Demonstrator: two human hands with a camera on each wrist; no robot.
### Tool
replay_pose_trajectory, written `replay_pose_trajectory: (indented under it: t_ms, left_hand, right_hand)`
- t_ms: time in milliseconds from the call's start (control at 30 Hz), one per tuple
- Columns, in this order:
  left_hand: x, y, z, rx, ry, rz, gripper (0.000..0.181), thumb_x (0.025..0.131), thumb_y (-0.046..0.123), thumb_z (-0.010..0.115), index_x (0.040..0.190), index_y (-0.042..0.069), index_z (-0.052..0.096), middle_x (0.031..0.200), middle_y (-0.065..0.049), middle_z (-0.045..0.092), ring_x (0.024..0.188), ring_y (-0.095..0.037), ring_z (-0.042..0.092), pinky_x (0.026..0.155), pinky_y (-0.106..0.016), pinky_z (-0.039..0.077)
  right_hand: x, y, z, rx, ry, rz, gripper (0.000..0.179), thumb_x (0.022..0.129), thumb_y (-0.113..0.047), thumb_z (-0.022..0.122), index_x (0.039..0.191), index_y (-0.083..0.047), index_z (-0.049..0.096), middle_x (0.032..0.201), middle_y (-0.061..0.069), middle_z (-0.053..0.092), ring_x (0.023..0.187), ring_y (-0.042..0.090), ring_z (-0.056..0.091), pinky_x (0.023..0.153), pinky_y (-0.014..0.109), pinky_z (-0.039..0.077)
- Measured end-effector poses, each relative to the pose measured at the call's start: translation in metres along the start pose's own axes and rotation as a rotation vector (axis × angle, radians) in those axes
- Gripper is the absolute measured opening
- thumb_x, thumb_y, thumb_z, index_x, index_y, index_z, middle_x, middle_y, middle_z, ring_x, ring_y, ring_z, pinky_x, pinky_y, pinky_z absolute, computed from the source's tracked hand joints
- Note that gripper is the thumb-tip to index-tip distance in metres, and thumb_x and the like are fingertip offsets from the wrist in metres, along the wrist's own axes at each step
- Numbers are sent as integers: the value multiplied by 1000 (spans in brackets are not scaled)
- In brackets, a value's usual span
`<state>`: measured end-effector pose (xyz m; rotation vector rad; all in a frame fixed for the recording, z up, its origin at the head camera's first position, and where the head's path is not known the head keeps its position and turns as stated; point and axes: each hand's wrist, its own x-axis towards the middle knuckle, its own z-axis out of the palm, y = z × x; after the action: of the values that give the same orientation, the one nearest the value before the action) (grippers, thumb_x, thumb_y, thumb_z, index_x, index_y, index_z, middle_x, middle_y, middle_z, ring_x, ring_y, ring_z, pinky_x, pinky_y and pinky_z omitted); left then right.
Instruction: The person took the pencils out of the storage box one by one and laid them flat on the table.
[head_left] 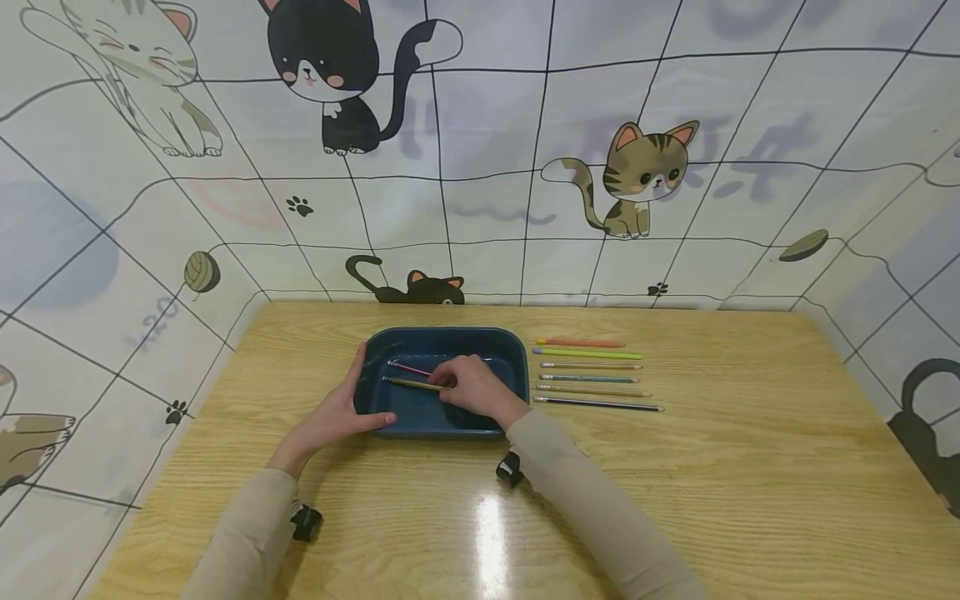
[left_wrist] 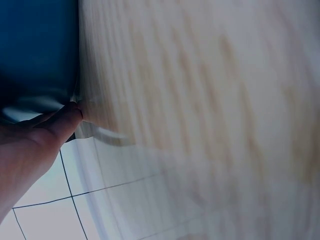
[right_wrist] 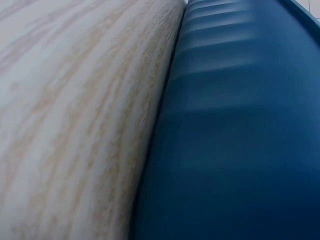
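Observation:
A dark blue tray (head_left: 450,429) sits on the wooden table. My left hand (head_left: 341,412) holds it at the left end, thumb over the near rim and fingers along the outer wall; in the left wrist view the fingers (left_wrist: 65,120) touch the tray wall (left_wrist: 40,55). Inside the tray, my right hand (head_left: 468,385) pinches a gold pencil (head_left: 408,383) near its right end. A pink pencil (head_left: 408,368) lies just behind it, its right end hidden by the hand. Only the tray's outer side (right_wrist: 225,135) and table show in the right wrist view.
Right of the tray, several pencils lie in a row: orange (head_left: 585,342), green (head_left: 592,354), tan (head_left: 592,366), blue (head_left: 588,379), yellow (head_left: 592,390) and dark (head_left: 600,404). A cat-print cloth (head_left: 487,208) stands behind the table (head_left: 712,467) and at both sides.

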<state>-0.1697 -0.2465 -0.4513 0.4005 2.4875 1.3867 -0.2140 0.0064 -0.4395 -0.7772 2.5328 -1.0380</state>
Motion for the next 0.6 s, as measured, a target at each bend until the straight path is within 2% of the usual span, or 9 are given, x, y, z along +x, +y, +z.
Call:
replay_pose_trajectory:
  t_ms: [233,367,600]
  left_hand:
    - [-2,3,1,8,4,-3,118,81,29,79,154,16,-13,159,-17,-8,143,-41,0,109,-62,11]
    - [-2,3,1,2,7,-3,118,81,29,79,154,16,-12,159,-16,-8,143,-40,0,109,-61,11]
    - [-2,2,0,6,10,16,119,81,29,79,154,13,-13,159,-18,-9,143,-41,0,109,-62,11]
  right_hand:
    - [-3,1,1,36,33,-25,20,91,-4,66,109,-5,73,101,5,70,90,14,64,79,28,51]
    - [-4,1,0,79,57,-41,19,91,-4,66,109,-5,72,98,4,70,85,13,63,75,27,50]
    - [-8,3,-4,152,115,-101,18,90,-3,65,106,-5,72,96,3,69,82,12,62,73,26,50]
